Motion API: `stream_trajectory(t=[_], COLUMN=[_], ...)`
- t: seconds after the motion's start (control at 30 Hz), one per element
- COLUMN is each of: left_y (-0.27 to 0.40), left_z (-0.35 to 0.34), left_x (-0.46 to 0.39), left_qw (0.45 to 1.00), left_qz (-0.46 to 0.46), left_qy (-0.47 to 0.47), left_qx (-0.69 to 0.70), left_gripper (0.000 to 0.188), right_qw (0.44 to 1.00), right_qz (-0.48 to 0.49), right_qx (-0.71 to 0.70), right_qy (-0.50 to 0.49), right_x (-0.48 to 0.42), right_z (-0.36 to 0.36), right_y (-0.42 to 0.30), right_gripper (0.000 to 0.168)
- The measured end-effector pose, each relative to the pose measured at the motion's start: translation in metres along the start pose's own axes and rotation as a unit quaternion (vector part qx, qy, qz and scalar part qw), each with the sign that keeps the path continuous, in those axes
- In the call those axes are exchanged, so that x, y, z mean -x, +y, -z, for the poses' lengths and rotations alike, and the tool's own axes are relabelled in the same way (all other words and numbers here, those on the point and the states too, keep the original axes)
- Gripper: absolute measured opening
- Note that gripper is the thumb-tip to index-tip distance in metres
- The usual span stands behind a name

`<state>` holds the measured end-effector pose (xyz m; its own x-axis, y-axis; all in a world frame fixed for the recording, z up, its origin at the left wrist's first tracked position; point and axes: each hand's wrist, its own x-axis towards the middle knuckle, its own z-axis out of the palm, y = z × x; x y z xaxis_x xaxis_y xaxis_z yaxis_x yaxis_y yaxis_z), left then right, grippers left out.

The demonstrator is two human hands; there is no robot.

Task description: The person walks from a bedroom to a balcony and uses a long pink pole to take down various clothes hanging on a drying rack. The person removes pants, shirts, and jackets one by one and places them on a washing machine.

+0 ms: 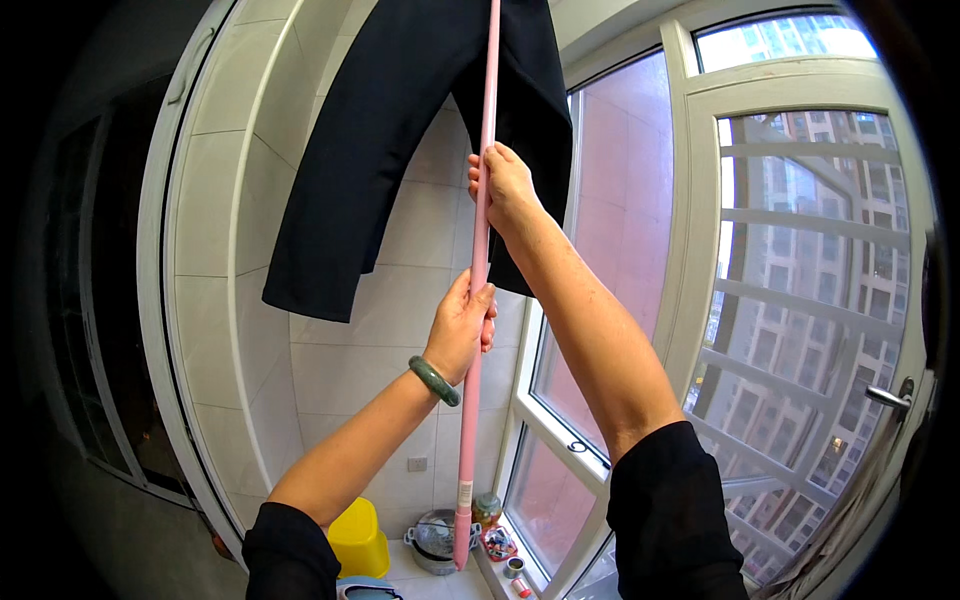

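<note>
A long pink pole (469, 420) runs upright down the middle of the view, its top beyond the upper edge. My left hand (461, 324) is closed around its middle, with a green bangle (434, 381) on that wrist. Higher up, my right hand (504, 178) grips the same pole. Behind it hang black trousers (390, 135), their legs spread to both sides; their waist is out of view, so what holds them cannot be seen. The pole's lower end points at the floor and bears a small label.
Tall windows with white frames (679, 195) and a door handle (889, 397) stand at the right. On the floor are a yellow plastic stool (358, 540) and a metal pot (435, 559). A glass jar (487, 510) and a red basket (498, 541) sit by the sill. Tiled walls (375, 375) rise behind.
</note>
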<state>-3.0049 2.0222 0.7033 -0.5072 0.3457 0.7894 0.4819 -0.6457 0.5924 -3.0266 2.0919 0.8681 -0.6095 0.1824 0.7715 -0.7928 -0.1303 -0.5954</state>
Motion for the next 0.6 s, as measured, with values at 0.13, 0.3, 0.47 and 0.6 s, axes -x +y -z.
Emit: stream_trajectory(t=[0.13,0.3,0.47,0.6], left_y=[-0.002,-0.001,0.000,-0.009], left_z=[0.002,-0.005,-0.008,-0.008], left_x=[-0.003,-0.014,-0.033,-0.045], left_qw=[0.999,0.996,0.993,0.989], left_qz=[-0.009,-0.033,-0.052,-0.061], left_qy=[0.021,0.051,0.066,0.075], left_qx=[-0.023,-0.060,-0.081,-0.108], left_gripper=[0.024,0.020,0.016,0.016], right_qw=[1.000,1.000,1.000,0.999], right_qz=[-0.007,-0.002,0.015,0.034], right_qx=[-0.009,-0.019,-0.019,-0.031], right_qy=[-0.002,-0.012,0.016,0.013], right_x=[-0.006,-0.025,-0.045,-0.051], right_z=[-0.001,0.002,0.003,0.011], right_y=[0.004,0.006,0.006,0.007], right_gripper=[0.021,0.021,0.023,0.022])
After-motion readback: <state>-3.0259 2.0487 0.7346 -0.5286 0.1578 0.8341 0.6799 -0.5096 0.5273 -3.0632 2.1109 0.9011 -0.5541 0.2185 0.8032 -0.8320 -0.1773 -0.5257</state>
